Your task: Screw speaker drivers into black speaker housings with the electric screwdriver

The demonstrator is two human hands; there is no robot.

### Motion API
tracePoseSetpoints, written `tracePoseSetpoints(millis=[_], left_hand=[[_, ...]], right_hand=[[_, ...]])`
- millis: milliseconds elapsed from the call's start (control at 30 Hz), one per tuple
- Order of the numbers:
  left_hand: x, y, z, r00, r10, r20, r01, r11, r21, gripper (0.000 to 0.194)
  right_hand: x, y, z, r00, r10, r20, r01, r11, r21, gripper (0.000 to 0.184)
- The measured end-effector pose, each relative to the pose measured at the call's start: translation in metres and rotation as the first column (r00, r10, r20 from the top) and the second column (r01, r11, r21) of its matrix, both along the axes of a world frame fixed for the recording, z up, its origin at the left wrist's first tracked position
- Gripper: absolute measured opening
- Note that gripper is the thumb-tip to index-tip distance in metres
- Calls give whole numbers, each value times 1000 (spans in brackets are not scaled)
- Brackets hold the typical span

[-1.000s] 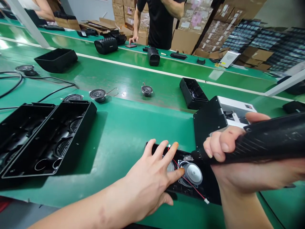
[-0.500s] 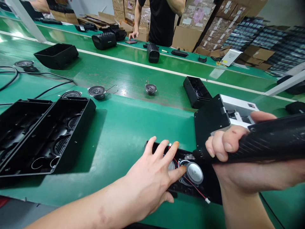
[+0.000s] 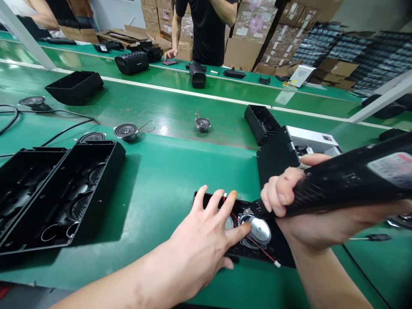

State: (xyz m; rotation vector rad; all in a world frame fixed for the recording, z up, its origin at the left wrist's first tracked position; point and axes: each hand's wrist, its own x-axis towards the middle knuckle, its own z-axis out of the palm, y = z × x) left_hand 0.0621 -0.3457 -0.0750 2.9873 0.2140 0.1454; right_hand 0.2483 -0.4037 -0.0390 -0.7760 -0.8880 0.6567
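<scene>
My right hand (image 3: 317,234) is wrapped around a black electric screwdriver (image 3: 347,180), held slanting down to the left. Its tip meets the rim of a round speaker driver (image 3: 261,231) with a silver back. The driver sits in a black speaker housing (image 3: 280,251) lying on the green mat. My left hand (image 3: 204,234) lies over the housing with fingers spread, one fingertip on the driver's edge. Behind those fingers a second driver (image 3: 229,222) is partly hidden. Red and black wires end in a white connector (image 3: 277,264) hanging past the driver.
Two open black housings (image 3: 96,201) stand at left. Loose speaker drivers (image 3: 126,132) and a black cable (image 3: 69,124) lie behind them. A black and silver box (image 3: 277,159) stands beyond the screwdriver. At right lies a thin screwdriver (image 3: 378,237). Across the bench stands another person (image 3: 209,30).
The electric screwdriver and my right hand have shifted left and slightly down, its tip now closer to the driver's rim. My left hand stays on the housing. The view has turned slightly right.
</scene>
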Motion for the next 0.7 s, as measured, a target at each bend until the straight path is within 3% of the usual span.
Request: tracePoseSetpoints(millis=[533, 700], left_hand=[[2, 1, -5, 999, 18, -28, -18, 1000, 0, 77], [5, 2, -32, 998, -47, 52, 43, 996, 83, 70]], right_hand=[[-7, -3, -9, 996, 76, -54, -79, 995, -52, 68], [-9, -2, -9, 983, 154, -98, -163, 982, -94, 71]])
